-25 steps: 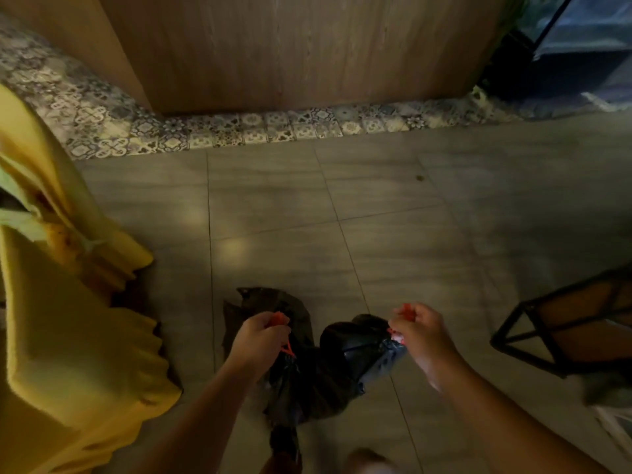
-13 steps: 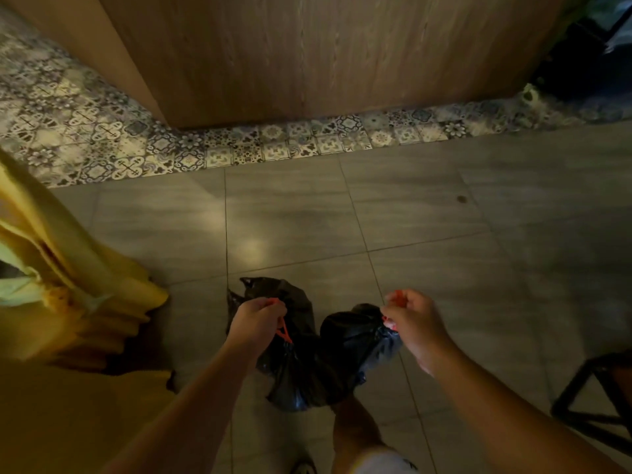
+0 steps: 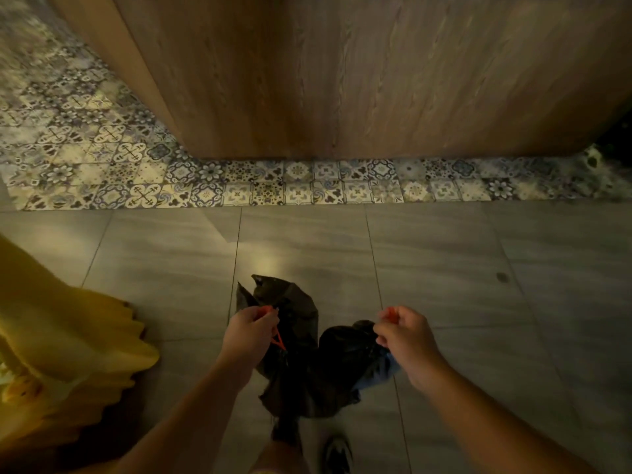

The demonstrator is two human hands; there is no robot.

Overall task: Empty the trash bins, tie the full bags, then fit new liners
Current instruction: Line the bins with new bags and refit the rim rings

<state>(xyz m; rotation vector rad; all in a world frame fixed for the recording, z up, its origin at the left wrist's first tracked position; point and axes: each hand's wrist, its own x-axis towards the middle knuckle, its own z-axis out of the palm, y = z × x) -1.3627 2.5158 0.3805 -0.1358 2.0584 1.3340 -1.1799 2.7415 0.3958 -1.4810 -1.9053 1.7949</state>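
Large grey floor tiles (image 3: 444,268) with thin dark joints fill the lower half of the view. They are dimly lit, with a soft patch of reflected light (image 3: 270,265) just beyond the bag and a small dark spot (image 3: 501,277) off to the right. Beyond them a band of small patterned tiles (image 3: 307,189), blue and cream, runs across the room and widens at the left, turning back along the side of a wooden panel (image 3: 342,80). That panel, its grain running upright, takes up most of the upper view. At the far right the room falls into deep shadow. Yellow cloth (image 3: 61,336) with a wavy edge lies at the left border.

Low in the centre a black trash bag (image 3: 307,371) hangs crumpled between the two hands, over the grey tiles; whether its bottom touches the floor cannot be told. The left hand (image 3: 249,331) is curled round the red drawstring (image 3: 277,338), a loop of which shows below its fingers. The right hand (image 3: 405,340) pinches the other red end at the bag's right side. The hands are held apart, with the bag's gathered mouth between them. A dark shoe (image 3: 337,453) shows beneath the bag
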